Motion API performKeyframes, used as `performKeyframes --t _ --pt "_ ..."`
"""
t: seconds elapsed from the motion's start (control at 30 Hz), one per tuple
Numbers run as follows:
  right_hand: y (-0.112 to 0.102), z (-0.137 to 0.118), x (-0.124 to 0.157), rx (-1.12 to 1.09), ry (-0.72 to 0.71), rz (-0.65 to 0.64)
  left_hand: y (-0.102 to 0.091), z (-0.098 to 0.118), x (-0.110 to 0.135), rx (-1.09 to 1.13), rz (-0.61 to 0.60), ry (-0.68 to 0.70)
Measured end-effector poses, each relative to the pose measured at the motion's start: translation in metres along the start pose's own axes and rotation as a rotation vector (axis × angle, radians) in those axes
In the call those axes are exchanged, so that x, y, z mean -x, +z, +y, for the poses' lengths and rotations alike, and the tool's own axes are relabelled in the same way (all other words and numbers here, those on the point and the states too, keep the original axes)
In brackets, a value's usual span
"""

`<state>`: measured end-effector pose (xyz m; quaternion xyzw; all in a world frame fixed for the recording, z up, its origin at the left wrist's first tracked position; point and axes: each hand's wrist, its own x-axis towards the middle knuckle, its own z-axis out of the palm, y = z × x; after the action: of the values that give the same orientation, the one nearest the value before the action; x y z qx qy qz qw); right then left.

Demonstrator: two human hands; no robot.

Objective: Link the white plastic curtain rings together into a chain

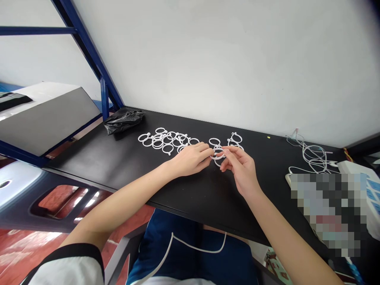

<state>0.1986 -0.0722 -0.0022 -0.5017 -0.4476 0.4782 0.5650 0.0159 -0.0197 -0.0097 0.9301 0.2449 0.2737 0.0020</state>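
Note:
My left hand [194, 159] and my right hand [239, 163] meet over the black table [118, 166], near its middle. Between them is a thin white ring [219, 157]. The fingertips of my left hand close on its left side, while my right thumb and forefinger pinch its right side. Another white ring [214, 141] lies just behind, and part of one more shows below. To the left spreads a heap of white rings [168, 138] with small round knobs, partly hidden by my left hand. A smaller group of white rings [236, 137] lies behind my right hand.
A crumpled black plastic bag [124, 122] rests at the table's back left. On the right are a coiled white cable [314, 156], a blurred-out flat item [323, 209] and a white power strip [363, 186]. Behind the table rises a white wall [222, 67]; a blue metal frame [89, 51] stands left.

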Motion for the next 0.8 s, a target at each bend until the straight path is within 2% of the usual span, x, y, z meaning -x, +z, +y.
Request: performKeyframes --t 0.33,0.8 --pt "0.0007 0.0012 0.0002 0.027 -0.072 0.021 0.0015 0.0002 0.0009 0.008 0.006 0.019" --pt "-0.0004 0.0014 -0.0005 0.036 -0.080 0.051 0.0018 0.0008 0.0010 0.043 0.007 -0.002"
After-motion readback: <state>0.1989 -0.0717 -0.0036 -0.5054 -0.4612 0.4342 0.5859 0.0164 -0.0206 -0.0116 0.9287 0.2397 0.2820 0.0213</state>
